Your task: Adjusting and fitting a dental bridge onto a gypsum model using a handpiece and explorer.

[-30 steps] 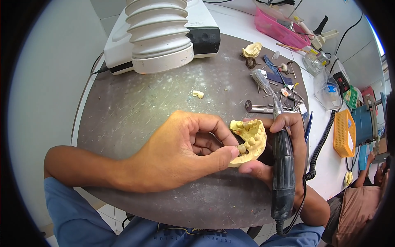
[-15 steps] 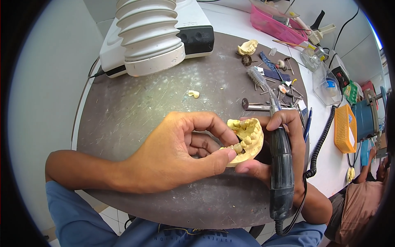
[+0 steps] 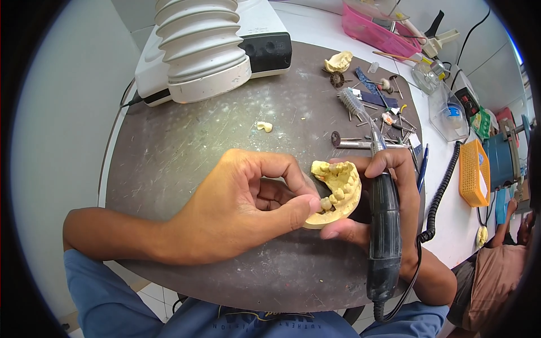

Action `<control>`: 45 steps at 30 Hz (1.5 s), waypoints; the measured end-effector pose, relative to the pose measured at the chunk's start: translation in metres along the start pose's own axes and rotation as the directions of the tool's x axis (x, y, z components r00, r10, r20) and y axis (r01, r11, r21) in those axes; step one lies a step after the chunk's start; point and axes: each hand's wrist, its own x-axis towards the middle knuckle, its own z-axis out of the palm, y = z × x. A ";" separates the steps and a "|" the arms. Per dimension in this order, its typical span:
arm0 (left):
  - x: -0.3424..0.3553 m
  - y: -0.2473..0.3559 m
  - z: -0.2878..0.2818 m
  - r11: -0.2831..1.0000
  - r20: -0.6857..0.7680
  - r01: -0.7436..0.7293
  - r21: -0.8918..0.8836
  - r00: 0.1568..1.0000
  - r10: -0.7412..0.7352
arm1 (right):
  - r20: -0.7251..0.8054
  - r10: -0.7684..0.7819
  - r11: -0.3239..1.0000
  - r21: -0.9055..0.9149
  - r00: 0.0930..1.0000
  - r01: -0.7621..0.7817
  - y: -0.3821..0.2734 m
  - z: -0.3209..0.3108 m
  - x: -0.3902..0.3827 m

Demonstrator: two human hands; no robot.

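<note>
My left hand (image 3: 242, 208) pinches with thumb and index finger at a small pale tooth crown (image 3: 324, 204) on the near left end of a yellowish plaster dental model (image 3: 348, 197). Its other fingers are curled. My right hand (image 3: 403, 219) holds the model from behind and, with the same fingers, a black corded handpiece (image 3: 383, 236) that has a clear bristled brush (image 3: 355, 104) along its top end. A small cream piece (image 3: 264, 127) lies on the grey board (image 3: 163, 158) beyond my hands.
A white machine with a ribbed hose (image 3: 200, 56) stands at the back left. Burs and discs (image 3: 389, 119) and another model (image 3: 338, 62) lie at the right. Beyond are a pink basket (image 3: 372, 25) and an orange basket (image 3: 473, 172). Another person (image 3: 493, 281) is at the far right.
The tips of my left thumb and index finger have drawn closer together at the crown. The model and the rest of the scene sit slightly further left in the view.
</note>
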 end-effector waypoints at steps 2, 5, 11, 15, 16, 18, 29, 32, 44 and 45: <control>0.000 -0.002 0.002 1.000 -0.036 -0.019 -0.010 0.999 0.018 | 0.007 -0.025 1.000 -0.018 1.000 0.025 0.000 0.001 0.000; -0.001 -0.007 0.004 0.990 -0.035 -0.113 0.082 0.993 0.116 | -0.017 -0.046 0.998 0.045 0.999 0.047 0.011 0.005 -0.004; -0.004 -0.006 -0.010 0.669 0.080 -0.366 0.647 0.905 0.418 | 0.049 -0.107 0.988 -0.105 0.993 0.111 0.008 0.001 -0.006; -0.002 -0.009 -0.012 0.643 0.089 -0.421 0.640 0.872 0.482 | 0.191 -0.107 0.954 -0.258 0.976 0.155 0.003 -0.006 -0.002; -0.002 -0.009 -0.012 0.644 0.089 -0.420 0.640 0.873 0.480 | 0.190 -0.114 0.941 -0.294 0.975 0.167 0.004 -0.006 -0.003; -0.003 -0.009 -0.011 0.648 0.088 -0.416 0.638 0.875 0.475 | 0.199 -0.093 0.945 -0.291 0.976 0.150 0.002 -0.005 -0.003; -0.003 -0.011 -0.008 0.618 0.088 -0.413 0.669 0.870 0.485 | 0.233 -0.085 0.953 -0.264 0.969 0.147 0.001 -0.005 -0.001; -0.002 -0.012 -0.008 0.617 0.088 -0.415 0.668 0.868 0.489 | 0.250 -0.111 0.945 -0.273 0.962 0.180 0.000 -0.006 0.002; -0.002 -0.009 -0.010 0.626 0.085 -0.380 0.681 0.890 0.448 | 0.254 -0.119 0.921 -0.333 0.960 0.202 -0.002 -0.007 0.002; -0.002 -0.008 -0.010 0.625 0.087 -0.381 0.681 0.890 0.448 | 0.248 -0.116 0.923 -0.332 0.962 0.197 -0.002 -0.007 0.002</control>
